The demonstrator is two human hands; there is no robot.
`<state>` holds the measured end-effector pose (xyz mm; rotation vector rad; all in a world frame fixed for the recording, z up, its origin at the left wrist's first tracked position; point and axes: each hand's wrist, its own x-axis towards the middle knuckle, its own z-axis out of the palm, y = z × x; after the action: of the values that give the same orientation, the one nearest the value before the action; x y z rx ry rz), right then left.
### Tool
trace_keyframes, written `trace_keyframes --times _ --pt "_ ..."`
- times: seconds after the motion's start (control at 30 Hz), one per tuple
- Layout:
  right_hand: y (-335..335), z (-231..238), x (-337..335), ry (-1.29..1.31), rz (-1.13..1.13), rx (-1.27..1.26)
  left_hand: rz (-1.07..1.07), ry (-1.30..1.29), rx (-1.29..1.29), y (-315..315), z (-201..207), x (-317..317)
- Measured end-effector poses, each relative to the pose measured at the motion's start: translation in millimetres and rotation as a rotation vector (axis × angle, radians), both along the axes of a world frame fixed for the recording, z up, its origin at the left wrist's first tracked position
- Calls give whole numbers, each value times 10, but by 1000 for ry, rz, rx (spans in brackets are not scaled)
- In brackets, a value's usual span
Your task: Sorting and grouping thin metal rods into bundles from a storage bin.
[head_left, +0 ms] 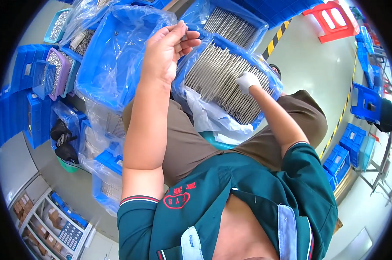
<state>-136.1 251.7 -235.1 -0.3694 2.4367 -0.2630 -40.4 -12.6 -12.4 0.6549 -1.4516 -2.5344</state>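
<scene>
My left hand [167, 50] is bare and raised between two blue crates. Its thumb and forefinger press together, with the other fingers curled loosely; whatever they pinch is too small to make out. A white glove covers my right hand [248, 81], which touches the thin metal rods [222, 73] lying side by side in a blue crate lined with clear plastic. The gloved fingers look curled in, and what they grip is hidden. Crumpled white plastic sheeting [213, 117] hangs over that crate's near edge.
Beyond it, another lined crate holds more metal rods [230, 26]. A large blue bin [113, 56] with plastic lining stands to the left. Baskets of small metal parts [57, 71] are at far left. A red plastic stool [332, 21] stands at the upper right.
</scene>
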Motion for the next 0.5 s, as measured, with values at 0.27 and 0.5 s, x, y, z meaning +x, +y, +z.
trace_keyframes --times 0.27,0.5 --pt "-449 88 421 44 -330 -27 21 5 -4 -85 -39 31" --pt "-826 29 299 42 -520 108 24 5 48 -187 -157 35"
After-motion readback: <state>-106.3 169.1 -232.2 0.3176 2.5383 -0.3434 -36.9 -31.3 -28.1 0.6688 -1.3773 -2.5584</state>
